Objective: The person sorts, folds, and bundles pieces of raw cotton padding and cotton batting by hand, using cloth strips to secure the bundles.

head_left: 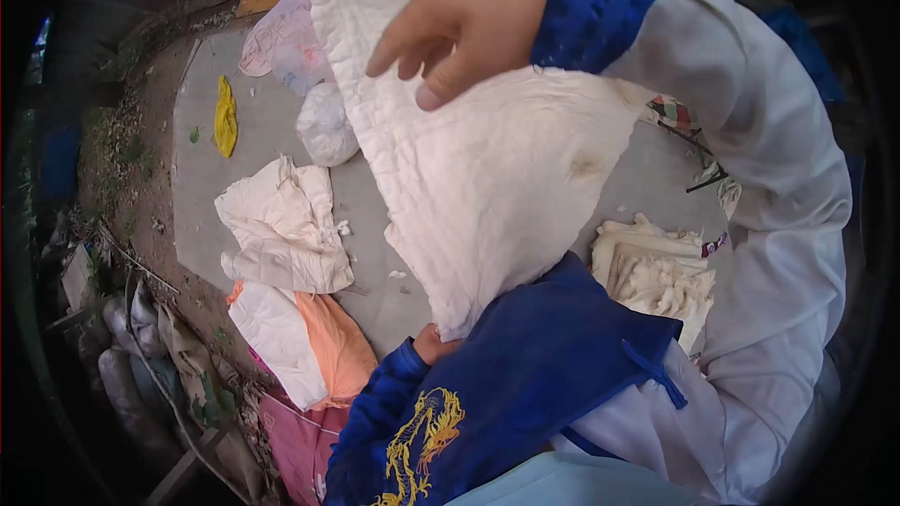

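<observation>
A large off-white quilted cloth (487, 169) with a small brownish stain hangs across the middle of the view. Over its upper part is my right hand (459, 28), coming from a blue cuff and a white sleeve. Its fingers are bent and apart, with nothing between them. Lower down, my left hand (433, 345) is closed at the cloth's bottom corner, partly hidden by the cloth and the blue sleeve. The blue garment with a yellow dragon design covers the front of my body.
On the grey ground sheet (206, 197) lie a yellow cloth (225, 117), a white plastic bag (327, 126), crumpled off-white cloth (286, 225), orange and white cloth (337, 342), and stacked cream padding (653, 267) at right. Filled sacks (122, 384) line the lower left.
</observation>
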The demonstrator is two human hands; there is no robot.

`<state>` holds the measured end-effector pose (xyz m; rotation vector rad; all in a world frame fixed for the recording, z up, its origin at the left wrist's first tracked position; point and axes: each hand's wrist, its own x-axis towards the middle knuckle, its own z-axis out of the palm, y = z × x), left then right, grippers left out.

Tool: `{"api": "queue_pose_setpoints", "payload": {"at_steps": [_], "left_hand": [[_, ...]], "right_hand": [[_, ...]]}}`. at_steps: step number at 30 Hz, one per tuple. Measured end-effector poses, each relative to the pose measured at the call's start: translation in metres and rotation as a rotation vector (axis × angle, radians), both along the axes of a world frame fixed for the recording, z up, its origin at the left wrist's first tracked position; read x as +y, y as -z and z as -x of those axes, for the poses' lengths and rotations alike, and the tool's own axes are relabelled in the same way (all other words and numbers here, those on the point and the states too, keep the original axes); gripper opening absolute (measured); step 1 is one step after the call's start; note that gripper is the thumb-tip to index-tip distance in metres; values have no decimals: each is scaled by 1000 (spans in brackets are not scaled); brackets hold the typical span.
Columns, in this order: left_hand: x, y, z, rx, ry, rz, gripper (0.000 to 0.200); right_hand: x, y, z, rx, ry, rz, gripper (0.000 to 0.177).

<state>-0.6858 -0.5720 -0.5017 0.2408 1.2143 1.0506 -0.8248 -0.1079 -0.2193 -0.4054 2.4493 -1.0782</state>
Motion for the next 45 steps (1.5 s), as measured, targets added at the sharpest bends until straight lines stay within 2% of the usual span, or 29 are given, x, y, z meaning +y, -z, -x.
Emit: {"api": "queue_pose_setpoints", "payload": {"at_steps": [1,3,4,5,7,8,9,11,12,14,16,18,20,23,26,28,29,30,31,32,34,37,39,42,45], "left_hand": [[-3,2,6,-32,-10,5,35],[0,3,15,-48,-25,0,33],[2,1,20,-33,-28,-8,32],[4,-2,25,-15,-30,-11,31],[9,-1,40,-4,-41,103,32],[16,2,48,5,-44,156,33],[25,4,54,23,-162,151,34],[49,6,68,64,-388,142,36],[61,5,79,47,-417,154,36],[83,1,104,12,-478,177,38],[108,-22,110,83,-422,168,37],[118,-33,115,167,-368,127,37],[134,-66,109,171,-424,100,39],[164,-144,87,311,-463,-35,47],[167,-229,77,609,-421,-235,61],[143,-299,84,848,-364,-350,61],[104,-336,103,812,-401,-391,61],[83,-372,108,1049,-632,-408,67],[149,-420,57,1105,-1418,-101,72],[151,-448,55,1202,-1490,-126,71],[116,-493,74,1344,-1358,-306,71],[93,-551,98,1428,-1279,-444,71],[84,-582,115,1448,-1270,-476,71],[78,-614,158,1406,-1218,-526,70],[82,-617,234,1283,-1109,-548,70]], "right_hand": [[0,16,-25,-128,-31,2,52],[19,61,-76,-292,56,67,51],[36,95,-105,-358,227,136,50],[61,155,-147,-296,371,246,50],[80,233,-227,-270,700,235,46],[82,276,-270,-261,869,345,46],[74,318,-313,-338,1140,442,42],[40,356,-379,-553,1598,547,37],[15,391,-415,-557,1784,630,30],[-41,443,-466,-654,2018,750,21],[-95,469,-486,-759,2119,869,20],[-133,496,-494,-800,2151,949,20],[-155,526,-491,-799,2163,1064,20],[-161,566,-471,-777,2220,903,26],[-146,616,-456,-580,1907,317,33],[-123,616,-435,-570,1901,463,42],[-111,612,-423,-565,1890,532,47],[-100,607,-411,-532,1856,547,49],[-89,602,-398,-498,1823,561,50],[-78,598,-387,-466,1788,574,52],[-72,655,-349,-510,1689,582,68],[-58,585,-308,-661,1346,1076,71],[-53,549,-292,-709,1154,1193,71],[-56,520,-277,-671,954,1083,72],[-54,497,-284,-549,828,827,73]]}}
